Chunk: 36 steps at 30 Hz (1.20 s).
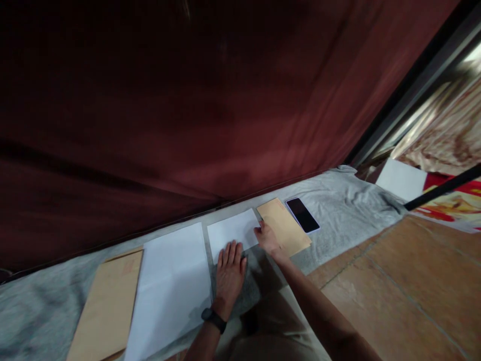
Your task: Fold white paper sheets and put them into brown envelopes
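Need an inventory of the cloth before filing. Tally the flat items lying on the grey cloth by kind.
White paper sheets: 2, large sheet and small folded sheet
Brown envelopes: 2, large envelope and small envelope
Phones: 1, phone
Total: 5

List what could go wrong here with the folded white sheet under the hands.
1. The left hand presses only the near edge of the small white sheet, so it may slide on the wrinkled grey cloth and crease crooked.
2. The right hand works at the sheet's edge beside the brown envelope; a push might shove it toward the phone.
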Each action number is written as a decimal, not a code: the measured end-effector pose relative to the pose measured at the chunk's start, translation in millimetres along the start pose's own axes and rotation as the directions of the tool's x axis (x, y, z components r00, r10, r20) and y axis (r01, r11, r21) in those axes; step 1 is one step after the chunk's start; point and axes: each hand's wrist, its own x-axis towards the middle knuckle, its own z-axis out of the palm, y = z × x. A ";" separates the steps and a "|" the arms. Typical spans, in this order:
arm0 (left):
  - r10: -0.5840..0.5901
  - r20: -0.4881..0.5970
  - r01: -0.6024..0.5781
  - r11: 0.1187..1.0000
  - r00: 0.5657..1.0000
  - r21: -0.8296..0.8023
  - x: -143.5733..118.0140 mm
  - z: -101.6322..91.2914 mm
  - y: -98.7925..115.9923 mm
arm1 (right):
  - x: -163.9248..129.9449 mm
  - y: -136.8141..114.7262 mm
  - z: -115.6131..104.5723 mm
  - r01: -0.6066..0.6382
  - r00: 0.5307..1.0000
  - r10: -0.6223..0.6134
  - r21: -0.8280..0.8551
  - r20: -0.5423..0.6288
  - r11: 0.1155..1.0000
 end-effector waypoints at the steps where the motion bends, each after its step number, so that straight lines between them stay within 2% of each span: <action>1: 0.001 0.001 -0.001 1.000 1.000 0.004 0.4 0.2 -0.2 | -6.4 -2.1 -2.8 0.017 1.000 -0.017 -0.042 -0.013 0.999; 3: 0.005 0.002 -0.005 1.000 1.000 0.012 1.5 -0.8 0.1 | -22.0 -5.7 -6.3 0.059 0.997 -0.065 -0.126 -0.038 0.990; 5: -0.001 0.000 0.001 1.000 1.000 0.016 3.6 -3.6 0.5 | -38.4 -7.2 -5.9 0.156 0.984 -0.171 -0.214 -0.056 0.964; 8: -0.012 0.001 0.012 1.000 1.000 0.000 10.8 -8.3 -1.3 | -57.0 -3.7 1.8 0.418 0.895 -0.447 -0.338 -0.007 0.843; 10: -0.013 0.008 0.013 1.000 1.000 -0.017 19.6 -9.2 -5.6 | -62.8 1.3 9.3 0.498 0.850 -0.526 -0.358 0.025 0.789; 16: -0.003 -0.023 0.002 0.998 1.000 -0.056 59.7 7.9 -20.7 | -61.8 11.9 22.1 0.478 0.867 -0.496 -0.371 0.052 0.796; 20: 0.072 0.039 -0.069 0.994 0.997 -0.081 86.9 21.5 -19.4 | -62.1 13.0 22.7 0.482 0.863 -0.503 -0.371 0.045 0.794; 25: 0.123 0.082 -0.116 0.990 0.989 -0.082 111.6 27.3 -20.5 | -62.9 13.7 22.2 0.486 0.862 -0.504 -0.359 0.048 0.797; 30: 0.102 0.052 -0.099 0.993 0.993 -0.070 120.0 30.3 -31.7 | -61.6 13.6 22.7 0.479 0.867 -0.496 -0.355 0.050 0.803; 36: 0.054 0.041 -0.052 0.996 0.998 -0.066 110.2 30.1 -47.7 | -62.6 13.4 24.0 0.474 0.870 -0.491 -0.350 0.047 0.808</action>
